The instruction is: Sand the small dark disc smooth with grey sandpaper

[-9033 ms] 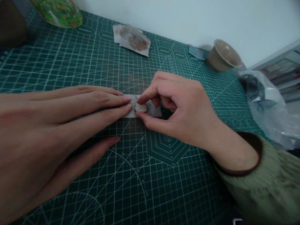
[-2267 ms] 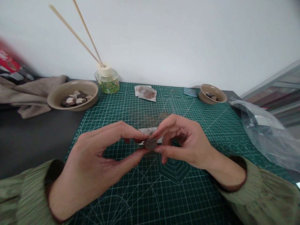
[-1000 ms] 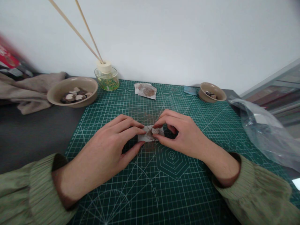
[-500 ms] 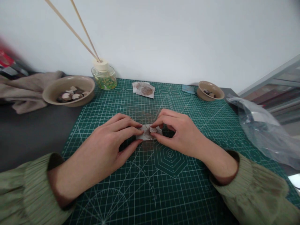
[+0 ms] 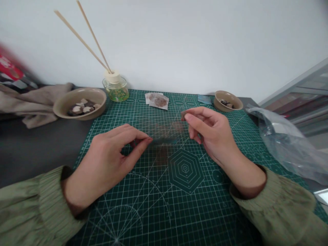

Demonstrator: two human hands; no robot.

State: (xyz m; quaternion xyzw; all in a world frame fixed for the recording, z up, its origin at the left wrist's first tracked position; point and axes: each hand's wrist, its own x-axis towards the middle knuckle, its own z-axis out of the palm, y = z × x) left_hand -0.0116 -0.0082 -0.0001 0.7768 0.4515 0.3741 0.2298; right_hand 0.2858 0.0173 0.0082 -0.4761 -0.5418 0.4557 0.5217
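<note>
Between the thumb and fingertips of my left hand (image 5: pixel 118 147) is a small, thin sheet, apparently sandpaper (image 5: pixel 165 140), seen nearly edge-on and blurred just above the green cutting mat (image 5: pixel 143 201). My right hand (image 5: pixel 210 131) is raised over the mat to the right, pinching a small brown piece (image 5: pixel 183 115). Fingers cover most of that piece, so its material is unclear. Brown dust (image 5: pixel 162 155) smears the mat between and below the hands.
Behind lie brown-stained whitish sheets (image 5: pixel 159 101) and a bluish sheet (image 5: pixel 204 99). A larger bowl (image 5: pixel 60 104) and smaller bowl (image 5: pixel 238 103) hold small pieces. A reed diffuser (image 5: pixel 115 89), cloth (image 5: pixel 38 102) and clear plastic bag (image 5: pixel 284 143) stand or lie around.
My right hand has lifted the small piece off the sheet and moved up and right. My left hand now pinches the sheet, which has tilted from flat to nearly edge-on.
</note>
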